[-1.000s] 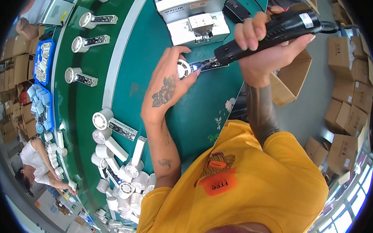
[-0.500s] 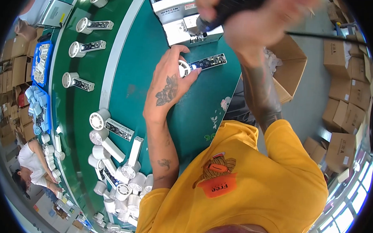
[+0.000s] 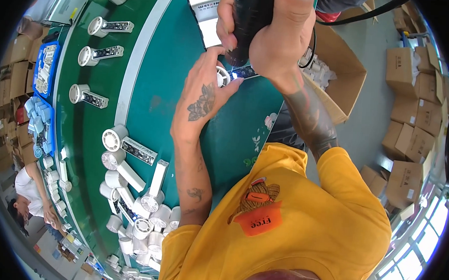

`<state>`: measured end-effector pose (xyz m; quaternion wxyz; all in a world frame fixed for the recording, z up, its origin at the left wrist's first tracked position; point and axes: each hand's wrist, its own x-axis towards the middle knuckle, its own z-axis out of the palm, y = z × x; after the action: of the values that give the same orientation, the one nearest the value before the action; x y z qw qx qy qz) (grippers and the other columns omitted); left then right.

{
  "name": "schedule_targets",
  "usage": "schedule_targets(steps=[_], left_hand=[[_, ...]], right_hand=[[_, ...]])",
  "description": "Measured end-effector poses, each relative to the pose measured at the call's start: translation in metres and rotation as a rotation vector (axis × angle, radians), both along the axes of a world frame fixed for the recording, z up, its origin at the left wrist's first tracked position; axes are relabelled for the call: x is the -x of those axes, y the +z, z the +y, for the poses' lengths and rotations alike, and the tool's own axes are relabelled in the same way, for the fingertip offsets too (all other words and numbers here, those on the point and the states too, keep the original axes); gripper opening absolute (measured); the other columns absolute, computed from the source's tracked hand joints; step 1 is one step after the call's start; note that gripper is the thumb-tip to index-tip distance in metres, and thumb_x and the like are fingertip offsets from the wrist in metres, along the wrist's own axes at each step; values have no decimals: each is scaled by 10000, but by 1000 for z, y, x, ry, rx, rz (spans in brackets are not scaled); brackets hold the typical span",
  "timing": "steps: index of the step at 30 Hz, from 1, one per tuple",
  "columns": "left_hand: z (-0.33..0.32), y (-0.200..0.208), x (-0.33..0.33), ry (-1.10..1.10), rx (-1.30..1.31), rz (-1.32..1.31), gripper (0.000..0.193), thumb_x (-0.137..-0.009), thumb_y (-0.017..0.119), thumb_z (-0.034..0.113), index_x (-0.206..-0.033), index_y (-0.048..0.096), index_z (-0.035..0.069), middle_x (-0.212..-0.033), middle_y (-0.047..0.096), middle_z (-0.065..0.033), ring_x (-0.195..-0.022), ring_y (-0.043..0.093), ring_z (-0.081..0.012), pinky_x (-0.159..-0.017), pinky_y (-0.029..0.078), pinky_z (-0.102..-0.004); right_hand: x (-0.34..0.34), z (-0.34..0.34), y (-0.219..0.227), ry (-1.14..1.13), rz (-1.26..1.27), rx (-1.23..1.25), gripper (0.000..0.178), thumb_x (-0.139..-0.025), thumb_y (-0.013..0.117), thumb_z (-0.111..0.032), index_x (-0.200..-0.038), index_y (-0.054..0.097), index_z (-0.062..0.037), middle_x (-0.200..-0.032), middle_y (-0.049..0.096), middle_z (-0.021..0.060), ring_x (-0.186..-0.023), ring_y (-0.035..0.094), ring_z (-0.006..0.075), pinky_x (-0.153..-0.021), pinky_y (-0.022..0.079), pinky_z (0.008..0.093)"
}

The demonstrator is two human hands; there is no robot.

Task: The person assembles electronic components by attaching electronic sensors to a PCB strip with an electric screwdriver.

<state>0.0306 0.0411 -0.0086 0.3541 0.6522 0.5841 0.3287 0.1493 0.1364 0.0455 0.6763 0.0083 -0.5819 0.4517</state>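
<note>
My left hand point(image 3: 200, 96) is closed around the round head of a white handheld fan point(image 3: 222, 77), which lies on the green bench. The fan's handle points right and shows an exposed dark circuit board. My right hand point(image 3: 283, 50) is wrapped round a black corded electric screwdriver point(image 3: 250, 21), held upright over that board. A bright light falls on the board beside my left thumb. The screwdriver's tip is hidden behind its body and my fingers, so I cannot tell whether it touches the fan.
A white screw-feeder machine point(image 3: 206, 11) stands just beyond my hands. Several opened fans point(image 3: 92, 98) lie on the green belt to the left, with a pile of white fans point(image 3: 143, 228) nearer me. An open carton point(image 3: 344, 90) is at the right. Another person point(image 3: 32, 189) works at far left.
My right hand has brought the screwdriver from the feeder down over the fan's circuit board. My left hand stays on the fan. The belt fans shift slightly left in view.
</note>
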Motion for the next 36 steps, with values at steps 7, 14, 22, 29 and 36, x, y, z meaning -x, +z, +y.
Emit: schedule_targets(steps=[7, 14, 22, 29, 36], left_hand=[[0, -2, -1, 5, -11, 37, 562, -800, 811, 91, -1288, 542, 12, -1087, 645, -192, -955, 645, -349, -864, 521, -432], [0, -2, 1, -12, 14, 61, 521, -797, 802, 71, -1241, 539, 4, -1067, 636, -211, -981, 628, -382, -873, 509, -437], [0, -3, -1, 10, -77, 72, 500, -779, 811, 41, -1197, 540, 2, -1029, 630, -202, -965, 620, -401, -844, 512, -440], [-3, 2, -9, 34, -59, 90, 512, -785, 831, 79, -1209, 551, 13, -1037, 633, -181, -987, 625, -368, -882, 505, -450], [-9, 9, -4, -17, -90, 141, 674, -778, 841, 103, -1373, 533, 30, -1196, 618, -199, -1144, 582, -395, -991, 487, -445]], right_hand=[[0, -15, -5, -98, -98, 276, 764, -987, 477, -721, -1077, 568, 32, -686, 601, 81, -522, 535, 118, -490, 416, 253], [-4, -45, 4, -121, -176, 461, 849, -928, 549, -755, -1152, 566, 64, -743, 622, 78, -561, 549, 108, -507, 425, 250], [-6, -41, -11, -4, -161, 440, 903, -887, 669, -708, -1260, 530, 102, -778, 615, 70, -577, 537, 107, -511, 415, 256], [-17, -7, 42, -82, -103, 440, 873, -886, 499, -840, -1100, 572, 4, -612, 577, 84, -442, 508, 132, -407, 384, 247], [0, 15, 40, -337, -289, 132, 531, -1075, 482, -534, -1042, 568, -11, -620, 556, 31, -442, 473, 75, -414, 353, 223]])
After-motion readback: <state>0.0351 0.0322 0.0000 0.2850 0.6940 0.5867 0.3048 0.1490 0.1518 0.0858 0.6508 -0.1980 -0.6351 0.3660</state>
